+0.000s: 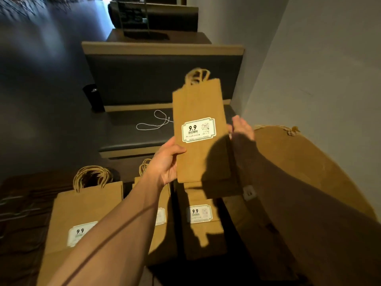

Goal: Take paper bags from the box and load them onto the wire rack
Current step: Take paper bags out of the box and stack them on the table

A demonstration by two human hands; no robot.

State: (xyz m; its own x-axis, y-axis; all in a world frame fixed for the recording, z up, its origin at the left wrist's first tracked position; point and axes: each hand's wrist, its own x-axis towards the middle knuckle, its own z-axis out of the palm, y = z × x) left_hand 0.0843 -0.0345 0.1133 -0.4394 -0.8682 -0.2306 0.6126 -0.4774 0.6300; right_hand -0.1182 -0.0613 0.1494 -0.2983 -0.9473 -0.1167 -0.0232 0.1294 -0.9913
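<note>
The paper bags' (201, 129) labels (198, 130) read "9.9".

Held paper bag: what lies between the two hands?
Only the held paper bag itself; the left hand grips its left edge, the right hand its right edge, in the head view.

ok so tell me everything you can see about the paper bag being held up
The flat brown paper bag is folded, held upright with its twisted paper handles on top. A white label printed 9.9 sits on its front. The left hand grips its lower left edge; the right hand holds the right edge. It hangs above other bags.
</note>
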